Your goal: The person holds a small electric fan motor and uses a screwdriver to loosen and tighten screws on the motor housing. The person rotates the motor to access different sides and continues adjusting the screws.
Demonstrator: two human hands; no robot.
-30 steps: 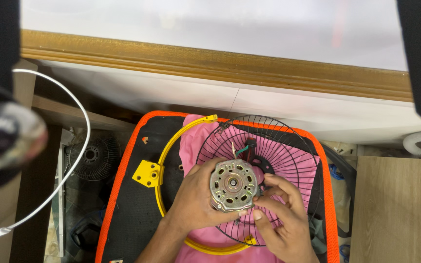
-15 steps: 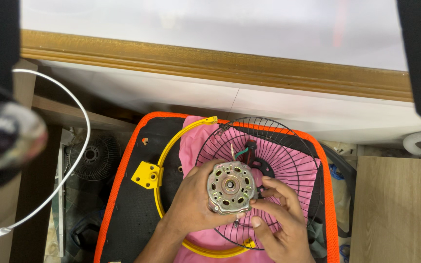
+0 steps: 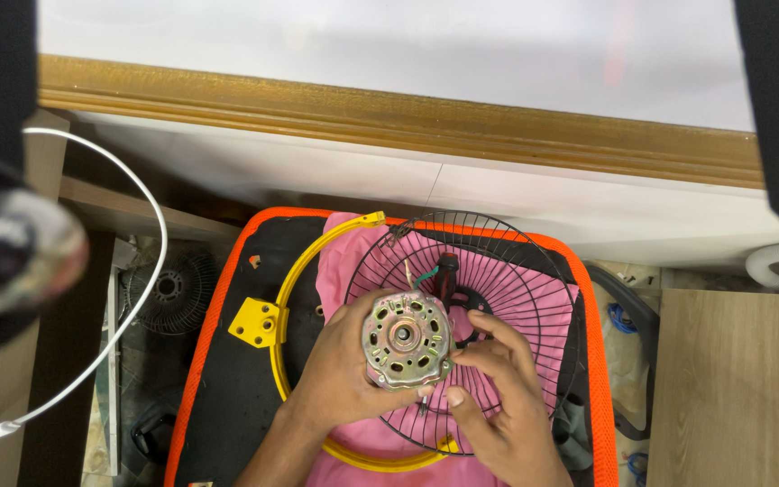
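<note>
Right hand (image 3: 498,406) shifted onto motor (image 3: 406,339), left hand (image 3: 344,379) grip clenched around it (right fingertips seemingly pinching)

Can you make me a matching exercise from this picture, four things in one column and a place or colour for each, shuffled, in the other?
Things:
1. fan motor
2. wire guard
3. yellow ring
4. pink cloth

Places and colours:
A. spread flat under the black grille
B. held in the left hand, with the right hand touching its edge
C. black, round, lying on the cloth
D. curved around the left of the grille, with a square bracket on it

Pairs: 1-B, 2-C, 3-D, 4-A
</note>
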